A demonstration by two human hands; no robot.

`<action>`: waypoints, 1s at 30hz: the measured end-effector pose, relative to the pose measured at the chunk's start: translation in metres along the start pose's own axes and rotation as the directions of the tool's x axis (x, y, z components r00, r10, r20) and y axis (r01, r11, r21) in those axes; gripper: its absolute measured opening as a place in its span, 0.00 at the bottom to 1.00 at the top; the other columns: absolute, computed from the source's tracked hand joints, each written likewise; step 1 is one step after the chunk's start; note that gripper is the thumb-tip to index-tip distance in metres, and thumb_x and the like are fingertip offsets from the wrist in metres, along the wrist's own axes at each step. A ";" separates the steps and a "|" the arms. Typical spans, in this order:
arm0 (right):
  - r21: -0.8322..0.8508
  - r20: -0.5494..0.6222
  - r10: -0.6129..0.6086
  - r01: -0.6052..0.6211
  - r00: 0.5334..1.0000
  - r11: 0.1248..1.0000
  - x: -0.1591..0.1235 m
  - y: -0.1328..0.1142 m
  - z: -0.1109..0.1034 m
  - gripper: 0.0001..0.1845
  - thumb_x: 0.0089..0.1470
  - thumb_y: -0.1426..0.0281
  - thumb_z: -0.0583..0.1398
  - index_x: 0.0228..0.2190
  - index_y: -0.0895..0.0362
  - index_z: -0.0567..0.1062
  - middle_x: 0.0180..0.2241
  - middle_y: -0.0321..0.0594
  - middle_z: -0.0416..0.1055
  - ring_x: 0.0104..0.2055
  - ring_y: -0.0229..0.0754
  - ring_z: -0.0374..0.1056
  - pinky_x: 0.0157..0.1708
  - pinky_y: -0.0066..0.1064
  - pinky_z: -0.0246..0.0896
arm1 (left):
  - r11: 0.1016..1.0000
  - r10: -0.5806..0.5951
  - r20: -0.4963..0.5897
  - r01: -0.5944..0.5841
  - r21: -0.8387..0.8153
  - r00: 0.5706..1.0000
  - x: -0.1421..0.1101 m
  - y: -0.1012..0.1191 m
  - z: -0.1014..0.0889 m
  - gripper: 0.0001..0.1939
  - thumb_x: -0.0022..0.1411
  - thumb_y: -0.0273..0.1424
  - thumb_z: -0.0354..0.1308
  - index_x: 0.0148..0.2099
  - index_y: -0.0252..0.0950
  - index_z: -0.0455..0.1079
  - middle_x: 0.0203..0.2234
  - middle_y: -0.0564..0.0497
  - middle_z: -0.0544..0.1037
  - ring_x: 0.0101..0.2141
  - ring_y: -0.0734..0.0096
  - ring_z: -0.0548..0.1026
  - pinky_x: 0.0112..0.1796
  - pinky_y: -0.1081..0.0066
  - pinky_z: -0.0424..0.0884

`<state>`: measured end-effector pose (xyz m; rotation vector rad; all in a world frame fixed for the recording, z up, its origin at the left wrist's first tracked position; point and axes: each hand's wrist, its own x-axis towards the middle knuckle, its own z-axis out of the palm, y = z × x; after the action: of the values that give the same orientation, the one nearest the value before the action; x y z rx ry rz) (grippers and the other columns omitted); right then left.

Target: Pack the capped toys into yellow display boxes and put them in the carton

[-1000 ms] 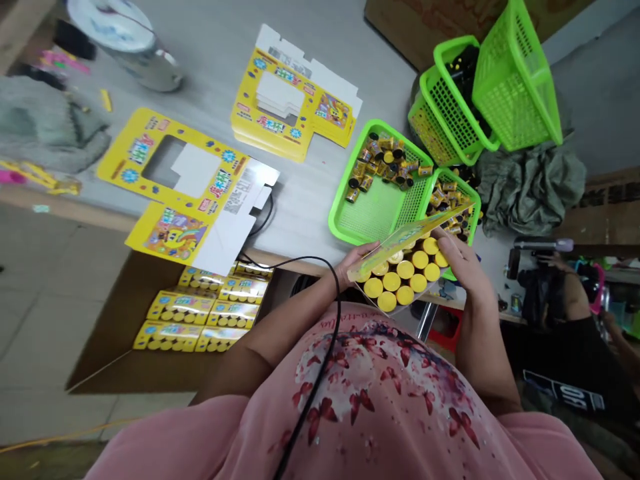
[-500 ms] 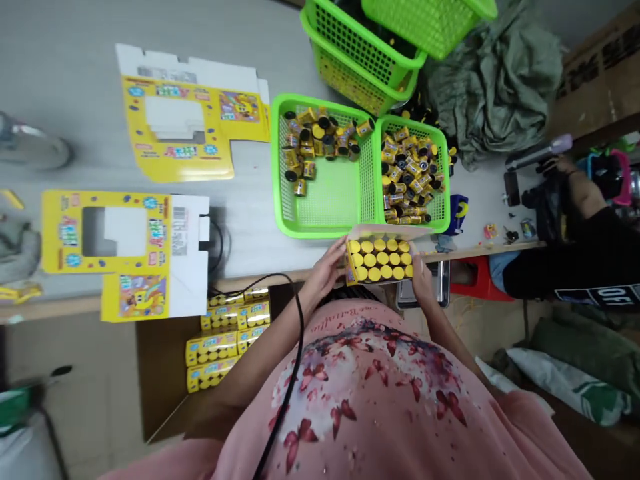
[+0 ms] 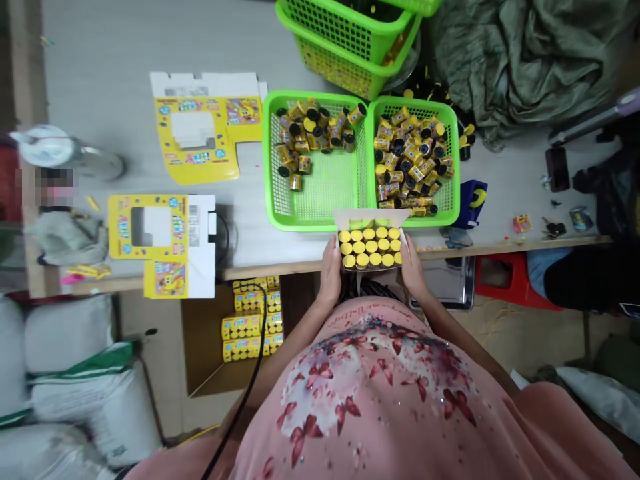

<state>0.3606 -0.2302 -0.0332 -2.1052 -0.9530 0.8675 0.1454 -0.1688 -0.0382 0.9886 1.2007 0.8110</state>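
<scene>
A small open-topped carton is held at the table's front edge, its pale flap raised at the far side. Rows of small canisters with yellow lids fill it. My left hand presses along the carton's left side, and my right hand grips the right side, thumb near the top edge. Just beyond the carton stand two green baskets. The left basket is partly filled with loose yellow-and-black canisters; the right basket holds a fuller pile.
Flat yellow printed cartons lie to the left, near a metal bottle. More green baskets are stacked behind. Below the table, a cardboard box holds filled packs. A blue tape dispenser sits right; a black cable hangs across my left arm.
The carton has turned squarer to me, and its far flap stands more upright. Both hands now lie along its sides. The view has shifted, showing more of the table's left end.
</scene>
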 end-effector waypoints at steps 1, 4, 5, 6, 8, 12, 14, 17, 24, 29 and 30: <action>-0.031 0.016 -0.048 0.049 0.999 0.998 0.000 0.002 -0.002 0.41 0.66 0.43 0.42 0.67 0.57 0.62 0.69 0.52 0.60 0.71 0.51 0.56 0.70 0.49 0.52 | 0.994 0.071 -0.023 -0.069 0.083 0.997 -0.003 0.000 0.000 0.35 0.70 0.56 0.49 0.71 0.44 0.62 0.72 0.49 0.57 0.73 0.59 0.50 0.72 0.58 0.41; -0.157 0.094 -0.220 0.233 0.971 0.960 -0.005 0.006 -0.010 0.38 0.69 0.48 0.41 0.71 0.54 0.53 0.72 0.49 0.54 0.74 0.48 0.50 0.73 0.50 0.47 | 0.942 0.210 -0.034 -0.193 0.273 0.977 -0.011 -0.002 0.001 0.33 0.72 0.54 0.47 0.71 0.42 0.62 0.71 0.46 0.60 0.71 0.60 0.56 0.71 0.60 0.46; -0.196 0.125 -0.276 0.297 0.953 0.935 -0.007 0.007 -0.012 0.37 0.69 0.50 0.41 0.71 0.53 0.52 0.72 0.48 0.53 0.75 0.48 0.48 0.73 0.50 0.45 | 0.928 0.234 -0.035 -0.212 0.307 0.972 -0.012 -0.004 0.002 0.33 0.73 0.53 0.46 0.71 0.42 0.62 0.71 0.46 0.60 0.70 0.61 0.57 0.71 0.60 0.47; -0.230 0.154 -0.323 0.352 0.934 0.907 -0.008 0.008 -0.014 0.37 0.69 0.50 0.42 0.72 0.53 0.51 0.72 0.48 0.52 0.75 0.49 0.47 0.73 0.51 0.44 | 0.913 0.258 -0.037 -0.231 0.336 0.966 -0.012 -0.005 0.002 0.33 0.73 0.53 0.45 0.71 0.41 0.62 0.71 0.45 0.61 0.70 0.60 0.58 0.71 0.59 0.47; -0.272 0.205 -0.390 0.435 0.897 0.858 -0.008 0.007 -0.016 0.38 0.69 0.50 0.44 0.72 0.55 0.50 0.73 0.50 0.51 0.76 0.51 0.44 0.74 0.54 0.41 | 0.885 0.299 -0.032 -0.265 0.382 0.954 -0.010 -0.006 0.004 0.34 0.73 0.54 0.45 0.70 0.40 0.64 0.70 0.43 0.63 0.70 0.58 0.59 0.71 0.58 0.47; -0.219 0.315 -0.421 0.497 0.850 0.839 -0.001 0.000 -0.019 0.39 0.67 0.47 0.49 0.69 0.55 0.58 0.72 0.49 0.53 0.76 0.55 0.43 0.74 0.54 0.41 | 0.874 0.297 0.018 -0.280 0.396 0.955 -0.003 -0.002 0.006 0.33 0.68 0.58 0.51 0.62 0.41 0.73 0.67 0.43 0.66 0.69 0.53 0.60 0.71 0.54 0.46; -0.104 0.296 -0.392 0.438 0.871 0.893 0.006 -0.002 -0.018 0.34 0.67 0.47 0.49 0.65 0.53 0.66 0.70 0.46 0.58 0.74 0.52 0.50 0.73 0.50 0.45 | 0.917 0.251 -0.036 -0.225 0.330 0.967 0.001 0.002 0.008 0.29 0.68 0.56 0.52 0.58 0.42 0.75 0.65 0.44 0.67 0.67 0.55 0.62 0.70 0.55 0.47; 0.168 0.166 -0.197 0.169 0.966 0.971 0.020 0.001 -0.012 0.31 0.65 0.46 0.50 0.53 0.53 0.76 0.61 0.49 0.70 0.66 0.50 0.64 0.69 0.46 0.56 | 0.992 0.096 -0.220 -0.074 0.105 0.971 0.011 0.006 0.013 0.20 0.65 0.49 0.60 0.48 0.39 0.77 0.55 0.44 0.73 0.61 0.57 0.68 0.67 0.57 0.56; 0.361 0.325 -0.010 -0.115 0.946 0.925 0.052 0.019 -0.022 0.35 0.48 0.44 0.66 0.50 0.53 0.75 0.54 0.50 0.77 0.54 0.52 0.75 0.55 0.48 0.72 | 0.986 -0.071 -0.157 0.046 -0.159 0.985 0.030 0.006 0.006 0.26 0.48 0.37 0.70 0.49 0.42 0.69 0.49 0.46 0.76 0.53 0.58 0.73 0.57 0.58 0.69; 0.335 0.490 -0.133 -0.046 0.861 0.941 0.062 0.024 -0.039 0.41 0.43 0.47 0.71 0.56 0.50 0.73 0.61 0.46 0.71 0.62 0.52 0.69 0.64 0.52 0.63 | 0.991 -0.090 -0.036 0.086 -0.105 0.995 0.025 0.009 -0.013 0.30 0.45 0.36 0.73 0.51 0.44 0.70 0.50 0.48 0.76 0.54 0.57 0.73 0.58 0.56 0.67; 0.317 0.498 -0.149 -0.020 0.854 0.948 0.063 0.023 -0.040 0.41 0.44 0.47 0.70 0.57 0.50 0.73 0.63 0.46 0.70 0.63 0.52 0.68 0.64 0.52 0.63 | 0.993 -0.087 -0.030 0.084 -0.087 0.996 0.026 0.010 -0.015 0.28 0.45 0.36 0.73 0.49 0.44 0.71 0.50 0.48 0.76 0.54 0.57 0.73 0.60 0.55 0.66</action>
<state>0.4325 -0.2035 -0.0470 -1.5812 -1.0590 1.4909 0.1361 -0.1389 -0.0396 0.8509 1.2194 0.8075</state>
